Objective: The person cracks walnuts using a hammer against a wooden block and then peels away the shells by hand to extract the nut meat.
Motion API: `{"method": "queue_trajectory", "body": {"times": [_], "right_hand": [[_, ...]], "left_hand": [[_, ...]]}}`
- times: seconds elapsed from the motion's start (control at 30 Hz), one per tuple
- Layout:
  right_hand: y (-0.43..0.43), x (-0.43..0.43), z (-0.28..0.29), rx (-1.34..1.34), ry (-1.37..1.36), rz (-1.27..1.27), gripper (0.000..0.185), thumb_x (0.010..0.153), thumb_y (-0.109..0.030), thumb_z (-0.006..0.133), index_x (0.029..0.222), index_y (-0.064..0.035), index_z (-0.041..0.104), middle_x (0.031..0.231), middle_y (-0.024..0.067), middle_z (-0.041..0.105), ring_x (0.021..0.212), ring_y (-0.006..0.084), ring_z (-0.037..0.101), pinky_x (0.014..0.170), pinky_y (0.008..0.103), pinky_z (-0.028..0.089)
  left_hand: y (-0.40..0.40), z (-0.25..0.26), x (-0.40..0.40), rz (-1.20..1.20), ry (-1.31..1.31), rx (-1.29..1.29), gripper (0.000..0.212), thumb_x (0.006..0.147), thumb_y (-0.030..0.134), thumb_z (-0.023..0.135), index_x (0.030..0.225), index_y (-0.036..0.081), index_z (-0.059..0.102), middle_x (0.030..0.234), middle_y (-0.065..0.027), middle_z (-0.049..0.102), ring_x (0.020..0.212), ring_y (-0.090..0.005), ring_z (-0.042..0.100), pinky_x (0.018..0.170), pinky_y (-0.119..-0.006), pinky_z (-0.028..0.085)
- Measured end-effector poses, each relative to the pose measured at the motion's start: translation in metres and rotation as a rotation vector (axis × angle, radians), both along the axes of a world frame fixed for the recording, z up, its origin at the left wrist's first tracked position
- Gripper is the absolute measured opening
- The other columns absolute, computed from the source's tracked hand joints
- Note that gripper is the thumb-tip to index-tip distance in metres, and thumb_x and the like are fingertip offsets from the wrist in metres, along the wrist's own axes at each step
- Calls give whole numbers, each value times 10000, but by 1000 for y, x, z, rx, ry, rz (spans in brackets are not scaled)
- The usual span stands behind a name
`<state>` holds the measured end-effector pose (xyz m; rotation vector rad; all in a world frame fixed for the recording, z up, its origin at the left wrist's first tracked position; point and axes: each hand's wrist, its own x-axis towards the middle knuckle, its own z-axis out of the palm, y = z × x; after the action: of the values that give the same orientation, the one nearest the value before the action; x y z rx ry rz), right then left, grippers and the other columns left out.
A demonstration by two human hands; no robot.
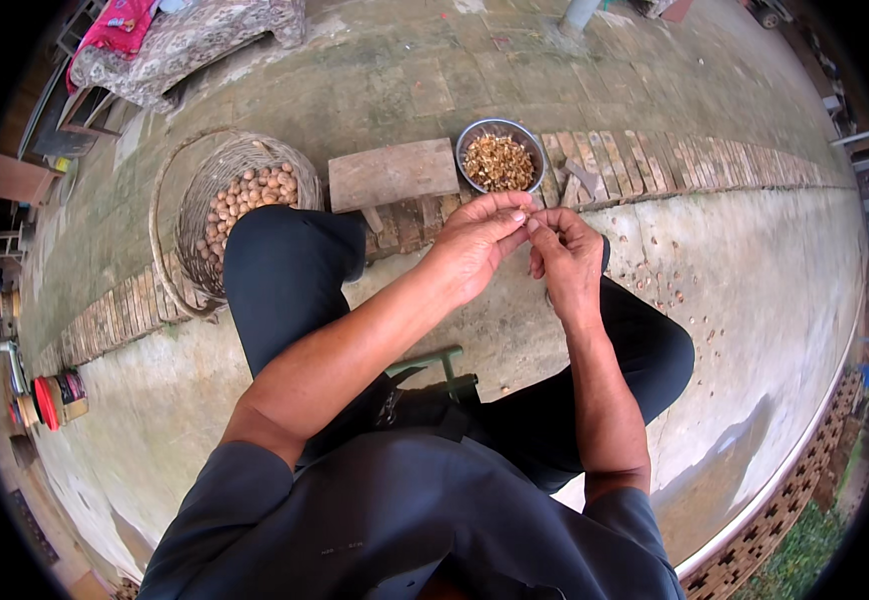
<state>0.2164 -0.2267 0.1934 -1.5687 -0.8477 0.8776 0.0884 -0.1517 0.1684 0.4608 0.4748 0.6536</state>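
Observation:
My left hand and my right hand meet in front of my knees, fingertips close together. Pinched between them is a small piece of walnut, mostly covered by the fingers. Just beyond my hands stands a metal bowl of broken walnut kernels. To the left, a wicker basket with a tall hoop handle holds whole walnuts in their shells; my left knee covers part of it.
A low wooden bench stands between basket and bowl. A flat tool lies on the brick strip right of the bowl. Shell bits are scattered over the concrete. A red-lidded container sits far left, a cloth-covered sofa farther back.

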Motion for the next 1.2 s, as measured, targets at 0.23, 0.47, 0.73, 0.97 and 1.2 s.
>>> {"method": "queue_trajectory", "body": {"times": [0.23, 0.47, 0.73, 0.97, 1.2], "right_hand": [[-1, -3, -3, 22, -23, -13, 130, 960, -100, 651, 947, 28, 656, 655, 14, 591, 505, 62, 505, 453, 229, 393], [-2, -3, -6, 24, -105, -10, 127, 966, -97, 651, 944, 27, 660, 656, 12, 594, 510, 64, 511, 456, 235, 394], [0, -7, -8, 17, -361, -31, 113, 968, -80, 619, 944, 21, 664, 605, 34, 609, 507, 74, 552, 468, 255, 428], [-1, -9, -3, -39, -283, -45, 102, 924, -37, 617, 948, 48, 667, 683, 116, 666, 534, 142, 614, 516, 323, 484], [0, -10, -7, -19, -299, -55, 114, 970, -70, 607, 923, 26, 646, 634, 38, 618, 506, 76, 562, 461, 254, 445]], "left_hand": [[-1, -1, 0, 2, -2, 44, 225, 1000, 27, 581, 1221, -4, 616, 1197, -108, 652, 1136, -194, 616, 1060, -345, 496], [-4, 0, 1, 25, 61, 70, 250, 994, 2, 570, 1240, -17, 606, 1194, -111, 651, 1124, -195, 622, 1053, -352, 502], [-6, -3, 0, 44, 115, 109, 271, 963, -43, 548, 1222, -23, 623, 1171, -107, 655, 1104, -186, 629, 1023, -345, 515], [-6, -4, 0, 42, 137, 120, 270, 957, -51, 533, 1208, -17, 628, 1130, -95, 654, 1073, -177, 632, 1001, -340, 522], [-6, -2, 0, 46, 150, 130, 282, 942, -72, 515, 1193, -15, 632, 1125, -92, 654, 1066, -175, 633, 995, -335, 526]]}}
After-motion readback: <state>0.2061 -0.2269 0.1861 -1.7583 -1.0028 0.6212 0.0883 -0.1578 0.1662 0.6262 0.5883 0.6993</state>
